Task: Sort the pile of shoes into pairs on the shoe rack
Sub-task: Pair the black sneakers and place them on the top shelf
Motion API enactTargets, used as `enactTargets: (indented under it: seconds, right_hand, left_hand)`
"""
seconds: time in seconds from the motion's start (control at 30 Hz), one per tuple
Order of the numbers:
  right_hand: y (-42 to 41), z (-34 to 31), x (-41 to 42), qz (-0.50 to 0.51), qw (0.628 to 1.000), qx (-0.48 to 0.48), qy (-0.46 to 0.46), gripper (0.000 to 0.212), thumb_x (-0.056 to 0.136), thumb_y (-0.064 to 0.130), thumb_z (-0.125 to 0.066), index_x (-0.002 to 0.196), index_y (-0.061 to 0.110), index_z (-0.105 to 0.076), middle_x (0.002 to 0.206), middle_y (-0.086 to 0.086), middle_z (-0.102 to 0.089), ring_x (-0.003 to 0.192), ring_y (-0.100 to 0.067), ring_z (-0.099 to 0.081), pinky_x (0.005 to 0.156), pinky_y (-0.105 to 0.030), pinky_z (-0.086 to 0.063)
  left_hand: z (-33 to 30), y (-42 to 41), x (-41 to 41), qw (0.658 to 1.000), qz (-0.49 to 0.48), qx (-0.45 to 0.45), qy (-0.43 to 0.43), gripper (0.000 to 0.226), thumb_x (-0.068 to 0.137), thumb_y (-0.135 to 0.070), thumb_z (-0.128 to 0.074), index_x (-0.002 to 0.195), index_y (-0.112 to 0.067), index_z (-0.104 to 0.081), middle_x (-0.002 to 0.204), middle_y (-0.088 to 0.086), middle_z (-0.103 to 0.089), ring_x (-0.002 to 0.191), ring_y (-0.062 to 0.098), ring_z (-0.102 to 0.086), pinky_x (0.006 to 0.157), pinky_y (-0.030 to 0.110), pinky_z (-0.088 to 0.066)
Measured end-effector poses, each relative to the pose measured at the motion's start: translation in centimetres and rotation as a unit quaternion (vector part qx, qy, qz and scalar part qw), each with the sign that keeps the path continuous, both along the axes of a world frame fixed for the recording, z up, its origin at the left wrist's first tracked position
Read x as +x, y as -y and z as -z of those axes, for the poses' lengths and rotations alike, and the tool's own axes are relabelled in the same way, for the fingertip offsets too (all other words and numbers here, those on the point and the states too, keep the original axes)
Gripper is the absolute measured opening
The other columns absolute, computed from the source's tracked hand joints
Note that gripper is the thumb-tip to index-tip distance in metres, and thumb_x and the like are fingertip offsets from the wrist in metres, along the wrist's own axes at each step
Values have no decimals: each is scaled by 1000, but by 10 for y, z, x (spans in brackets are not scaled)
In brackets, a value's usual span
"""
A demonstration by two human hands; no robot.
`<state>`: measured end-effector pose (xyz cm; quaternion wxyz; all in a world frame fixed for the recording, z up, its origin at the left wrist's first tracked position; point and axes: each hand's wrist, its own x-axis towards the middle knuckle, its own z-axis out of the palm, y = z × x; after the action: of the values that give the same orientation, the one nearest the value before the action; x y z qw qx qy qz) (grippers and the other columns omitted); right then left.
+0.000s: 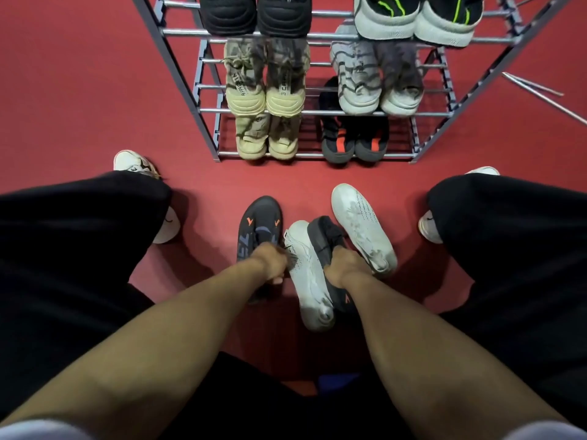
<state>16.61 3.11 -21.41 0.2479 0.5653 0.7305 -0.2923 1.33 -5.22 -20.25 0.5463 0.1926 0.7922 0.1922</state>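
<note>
Four loose shoes lie on the red floor (pixel 79 90) between your knees: two dark sneakers with orange marks and two white ones, all lengthwise toward the shoe rack (pixel 178 71). Your left hand (pixel 270 262) is closed on the left dark sneaker (pixel 262 220), your right hand (pixel 344 265) on the right dark sneaker (pixel 324 236), which lies over the near white shoe (pixel 308 281); the far white shoe (pixel 362 223) lies sole-up, just right. The rack already holds six pairs, two per shelf.

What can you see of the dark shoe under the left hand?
The dark shoe is charcoal with orange arrow marks and blue-grey lettering on its side, toe pointing toward the shoe rack. It sits on the red floor, left of a white shoe. The left hand grips it around the collar, hiding the heel.
</note>
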Motion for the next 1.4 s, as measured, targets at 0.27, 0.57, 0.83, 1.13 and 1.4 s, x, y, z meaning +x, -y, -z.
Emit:
enactTargets:
  seconds: [0.27, 0.57, 0.83, 1.13, 1.4]
  right_hand:
    - [-2, -21, -12, -73, 989, 50, -122, 20, 90, 37, -52, 100, 21, -44, 112, -10, -63, 101, -37, -63, 83, -44, -52]
    - [16, -39, -52, -263, 886, 322, -205, 43, 82, 12, -33, 111, 22, -63, 100, -5, -62, 96, -34, -58, 79, -46, -47]
    - [5, -30, -49, 122, 971, 136, -152, 27, 93, 30, -50, 117, 18, -57, 117, -8, -60, 112, -33, -56, 87, -41, -51]
    - [9, -35, -42, 378, 778, -365, -343, 25, 89, 35, -66, 107, 18, -66, 102, -8, -67, 84, -20, -62, 73, -35, -59]
    - [3, 0, -6, 346, 895, -231, -163, 25, 95, 24, -51, 117, 12, -56, 90, -6, -59, 68, -17, -59, 59, -32, -55]
  left_hand:
    - [11, 2, 11, 997, -60, -1, -51, 49, 93, -47, -40, 95, -7, -67, 104, 23, -71, 93, 40, -68, 83, 43, -56]
    - [-28, 10, -77, 932, -286, 92, 202, 56, 80, -74, -44, 98, -27, -67, 90, -2, -71, 87, 15, -61, 73, 30, -45]
    - [-25, 20, -38, 925, -265, 38, 269, 18, 90, -20, -45, 99, -13, -59, 69, 1, -70, 55, 9, -67, 58, 24, -56]
    - [-24, 3, -32, 955, -181, 53, 227, 18, 94, -37, -49, 103, -26, -61, 102, -4, -67, 95, 13, -62, 78, 28, -49]
    - [14, 60, -66, 969, 70, -95, -219, 36, 95, -25, -48, 125, -8, -59, 130, 17, -61, 120, 33, -57, 100, 35, -45]
